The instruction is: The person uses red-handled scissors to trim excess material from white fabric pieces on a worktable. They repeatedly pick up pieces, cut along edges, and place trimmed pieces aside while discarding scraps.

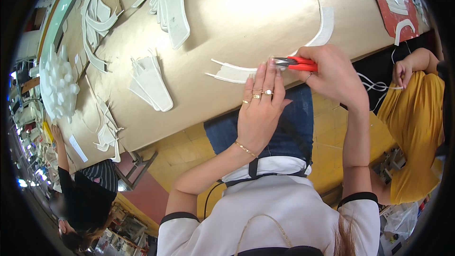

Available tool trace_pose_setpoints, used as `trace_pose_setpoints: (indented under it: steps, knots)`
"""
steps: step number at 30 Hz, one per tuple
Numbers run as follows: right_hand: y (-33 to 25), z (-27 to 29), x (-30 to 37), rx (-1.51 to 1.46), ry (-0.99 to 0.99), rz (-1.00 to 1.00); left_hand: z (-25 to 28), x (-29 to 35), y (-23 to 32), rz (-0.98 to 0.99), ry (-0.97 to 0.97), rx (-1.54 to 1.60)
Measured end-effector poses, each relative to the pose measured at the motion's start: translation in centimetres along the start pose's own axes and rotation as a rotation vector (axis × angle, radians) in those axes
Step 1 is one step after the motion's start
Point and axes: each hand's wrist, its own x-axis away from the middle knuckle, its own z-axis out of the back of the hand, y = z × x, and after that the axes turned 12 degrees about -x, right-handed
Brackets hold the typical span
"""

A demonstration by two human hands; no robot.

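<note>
A curved white strip point(232, 73) with corded edges lies near the table's front edge, loose cord ends sticking out at its left. My left hand point(260, 114) rests flat over it, fingers stretched out and pressing its right part. My right hand point(339, 76) is closed around red-handled snips point(303, 63). Their dark blades point left, right by my left fingertips at the strip. Another white curved length point(325, 23) runs up and away beyond my right hand; whether it joins the strip under my fingers is hidden.
Stacked white fabric pieces point(173, 12) lie at the far side, a smaller stack point(154, 85) left of my hands. More trimmed pieces point(106, 128) and a white heap point(59, 83) are farther left. A red board point(386, 0) sits far right. Co-workers are at both sides.
</note>
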Motion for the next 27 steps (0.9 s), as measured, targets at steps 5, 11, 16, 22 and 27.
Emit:
trace_pose_setpoints:
  steps: [5,11,16,22,27]
  knots:
    - [1.9,2.8,-0.8,-0.056,-0.079,-0.011,0.1,0.1,-0.2,-0.008,-0.004,-0.036]
    - [3.2,3.2,-1.2,-0.081,-0.091,-0.019,0.3,-0.2,0.9,0.047,0.008,0.009]
    - [3.4,3.2,-1.5,-0.016,-0.110,-0.017,0.1,-0.5,1.6,0.077,0.027,0.003]
    - [3.1,3.0,-1.4,-0.049,-0.066,-0.023,0.3,-1.4,2.6,0.106,0.025,-0.072]
    - [3.1,2.9,-1.6,-0.033,-0.058,0.001,-0.4,-3.1,3.8,0.063,0.027,0.016]
